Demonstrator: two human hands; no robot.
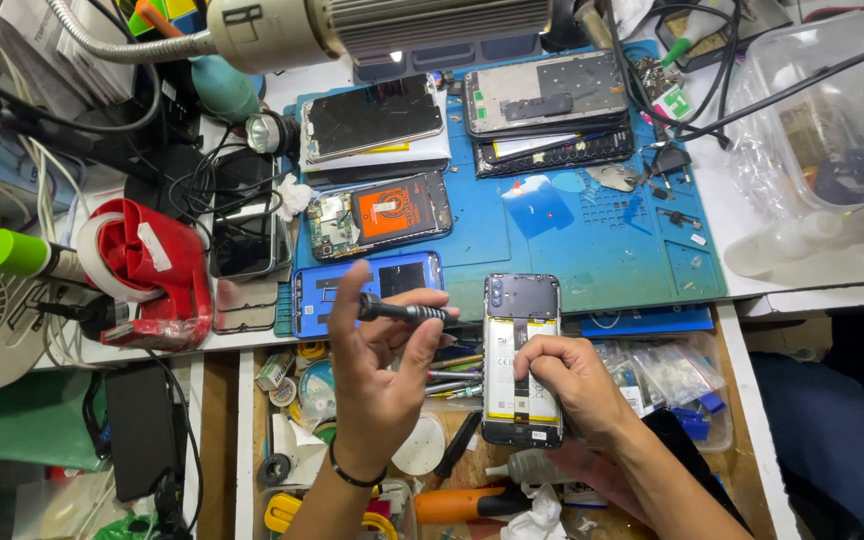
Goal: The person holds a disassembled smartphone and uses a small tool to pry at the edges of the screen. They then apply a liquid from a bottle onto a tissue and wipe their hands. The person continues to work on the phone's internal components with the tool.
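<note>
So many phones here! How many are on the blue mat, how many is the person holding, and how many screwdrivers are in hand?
Phones on the blue mat: 5
Opened phone under the right hand: 1
Black screwdriver in the left hand: 1
Total: 7

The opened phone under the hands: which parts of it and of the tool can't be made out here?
Head view only:
- Opened phone: its right middle edge is covered by the right hand.
- Screwdriver: its tip is hidden behind the left hand fingers.
- Phone's screws and connectors: too small to tell.
- Clear tub: cut off by the right edge.
</note>
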